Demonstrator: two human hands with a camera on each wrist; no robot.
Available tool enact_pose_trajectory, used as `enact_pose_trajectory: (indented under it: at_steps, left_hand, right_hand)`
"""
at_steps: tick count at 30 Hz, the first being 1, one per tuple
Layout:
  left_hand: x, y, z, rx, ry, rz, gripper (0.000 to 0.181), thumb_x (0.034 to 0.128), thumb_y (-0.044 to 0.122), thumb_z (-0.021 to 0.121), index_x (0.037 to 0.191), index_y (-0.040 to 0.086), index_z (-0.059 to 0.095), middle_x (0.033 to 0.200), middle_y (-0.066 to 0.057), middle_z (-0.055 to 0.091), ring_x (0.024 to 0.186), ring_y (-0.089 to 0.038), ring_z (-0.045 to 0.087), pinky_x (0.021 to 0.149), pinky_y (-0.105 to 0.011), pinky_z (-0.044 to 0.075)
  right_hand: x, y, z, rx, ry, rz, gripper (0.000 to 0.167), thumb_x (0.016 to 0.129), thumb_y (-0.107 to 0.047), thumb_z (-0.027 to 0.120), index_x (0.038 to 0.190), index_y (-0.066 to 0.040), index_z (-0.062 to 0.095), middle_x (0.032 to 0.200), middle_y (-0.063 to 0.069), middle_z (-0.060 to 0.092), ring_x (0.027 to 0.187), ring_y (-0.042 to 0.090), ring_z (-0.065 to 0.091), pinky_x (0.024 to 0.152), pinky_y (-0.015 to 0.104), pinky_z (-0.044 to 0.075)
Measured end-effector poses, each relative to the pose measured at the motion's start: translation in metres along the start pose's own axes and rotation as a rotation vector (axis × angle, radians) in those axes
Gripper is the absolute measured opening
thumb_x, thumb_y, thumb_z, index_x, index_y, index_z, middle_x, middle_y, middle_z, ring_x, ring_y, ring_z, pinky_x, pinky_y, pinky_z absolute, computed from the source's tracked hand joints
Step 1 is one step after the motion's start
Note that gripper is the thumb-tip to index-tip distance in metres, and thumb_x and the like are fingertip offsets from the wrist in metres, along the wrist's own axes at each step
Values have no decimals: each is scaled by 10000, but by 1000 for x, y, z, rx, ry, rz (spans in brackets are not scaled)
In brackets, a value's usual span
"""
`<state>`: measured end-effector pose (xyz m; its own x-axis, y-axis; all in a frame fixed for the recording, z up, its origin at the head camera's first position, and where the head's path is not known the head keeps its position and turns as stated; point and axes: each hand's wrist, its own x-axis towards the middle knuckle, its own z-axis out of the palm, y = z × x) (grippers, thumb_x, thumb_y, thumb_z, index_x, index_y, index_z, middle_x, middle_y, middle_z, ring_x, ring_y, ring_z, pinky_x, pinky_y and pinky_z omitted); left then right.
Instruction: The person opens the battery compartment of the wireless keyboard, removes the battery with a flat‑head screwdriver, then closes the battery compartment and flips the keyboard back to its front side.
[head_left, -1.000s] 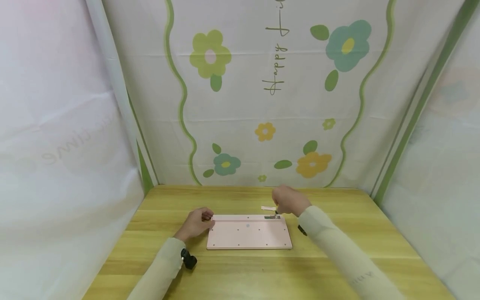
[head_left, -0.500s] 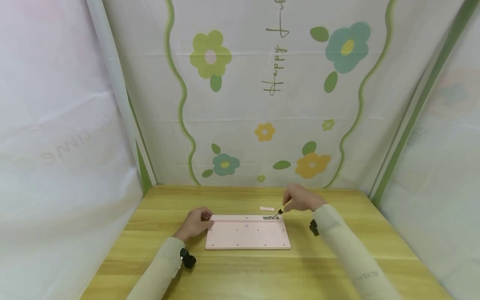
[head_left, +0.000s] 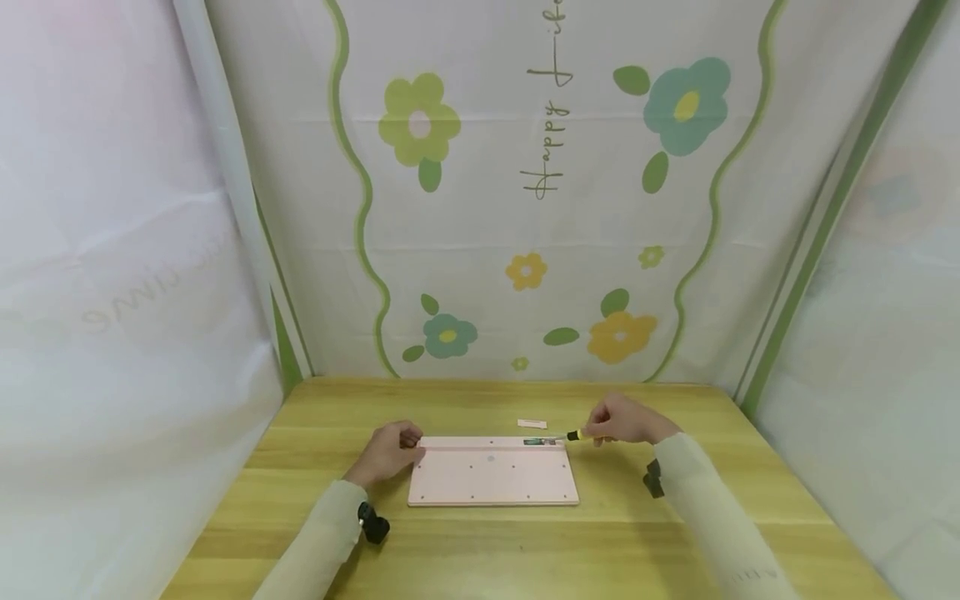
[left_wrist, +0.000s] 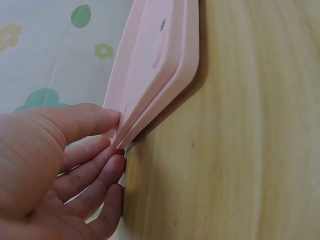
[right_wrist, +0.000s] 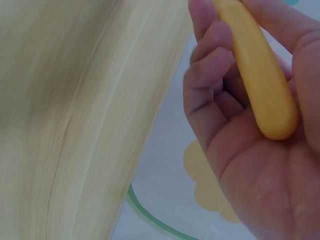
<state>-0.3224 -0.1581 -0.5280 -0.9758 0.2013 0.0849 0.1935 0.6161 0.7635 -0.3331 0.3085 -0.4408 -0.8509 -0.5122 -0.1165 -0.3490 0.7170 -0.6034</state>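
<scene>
A pink keyboard (head_left: 493, 479) lies with its screw-dotted back upward on the table; at its top right a small slot (head_left: 538, 442) shows green parts. The left hand (head_left: 386, 454) pinches the keyboard's upper left corner; in the left wrist view the thumb of that hand (left_wrist: 60, 160) lies on the pink edge (left_wrist: 150, 65), fingers beneath. The right hand (head_left: 626, 419) grips a yellow-handled screwdriver (head_left: 576, 435), held low and nearly level, its shaft pointing left to the slot. The right wrist view shows the yellow handle (right_wrist: 260, 75) between the thumb and curled fingers of that hand (right_wrist: 250, 170).
A small pale cover piece (head_left: 532, 424) lies just behind the keyboard, near the slot. The wooden table (head_left: 480, 554) is enclosed at the back and sides by white cloth (head_left: 480, 200) printed with flowers. Dark wrist cameras are strapped at both sleeves.
The right hand has moved right and lower, and the screwdriver has tilted from steep to nearly level. The left hand stays at the keyboard's corner. The head view has shifted slightly.
</scene>
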Motion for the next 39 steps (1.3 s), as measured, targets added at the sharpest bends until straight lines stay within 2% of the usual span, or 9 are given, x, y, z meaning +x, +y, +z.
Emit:
enact_pose_trajectory:
  at_steps: [3, 7, 12, 15, 21, 25, 31, 39]
  left_hand:
    - [-1, -2, 2, -5, 0, 5, 226, 925, 61, 786, 1134, 11, 714, 1072, -82, 718, 994, -198, 669, 915, -415, 588]
    - [-2, -4, 2, -15, 3, 8, 223, 925, 58, 784, 1130, 10, 711, 1071, -85, 716, 984, -188, 663, 900, -399, 583]
    - [-2, -4, 3, -12, 4, 9, 218, 925, 57, 787, 1125, 15, 713, 1067, -78, 714, 981, -185, 663, 898, -396, 583]
    - [-1, -5, 2, -9, 3, 16, 215, 920, 59, 790, 1117, 19, 714, 1059, -75, 714, 975, -185, 665, 890, -390, 584]
    - [-1, -6, 2, -6, -2, 18, 223, 921, 65, 791, 1124, 17, 713, 1056, -76, 713, 970, -181, 661, 886, -385, 583]
    - [0, -5, 1, -9, 3, 16, 222, 920, 64, 794, 1122, 19, 712, 1054, -75, 711, 969, -184, 658, 887, -392, 583]
    - [0, -5, 2, -2, -13, 18, 217, 925, 75, 794, 1121, 28, 714, 1057, -68, 712, 976, -183, 659, 893, -389, 582]
    - [0, -4, 2, 0, 4, 9, 202, 935, 72, 784, 1124, 37, 722, 1055, -69, 724, 976, -183, 661, 890, -378, 584]
  right_hand:
    - [-2, 6, 2, -32, 58, 14, 136, 964, -230, 766, 901, -109, 772, 923, 19, 750, 788, 86, 591, 742, 287, 514]
    - [-7, 15, 2, -41, 141, 56, 140, 910, -252, 826, 923, -133, 752, 962, -17, 736, 931, 137, 643, 864, 369, 549]
    - [-17, 30, 8, 6, 233, 69, 127, 899, -175, 827, 933, -82, 746, 930, 37, 705, 866, 167, 612, 774, 316, 533]
    - [-21, 41, 17, 10, 290, 105, 122, 887, -156, 828, 916, -73, 743, 892, 40, 690, 803, 158, 575, 701, 271, 492]
    - [-23, 55, 33, -4, 360, 168, 134, 906, -179, 815, 907, -78, 727, 865, 30, 702, 768, 137, 582, 663, 243, 484]
    - [-23, 59, 42, -19, 371, 181, 138, 888, -156, 818, 875, -75, 707, 831, 23, 699, 737, 139, 592, 622, 238, 491]
    - [-20, 65, 55, -135, 330, 160, 136, 891, -142, 817, 841, -100, 698, 815, -14, 687, 725, 103, 586, 644, 243, 505]
    - [-12, 65, 57, -191, 317, 156, 150, 907, -169, 811, 831, -106, 698, 805, -21, 679, 727, 109, 575, 672, 277, 510]
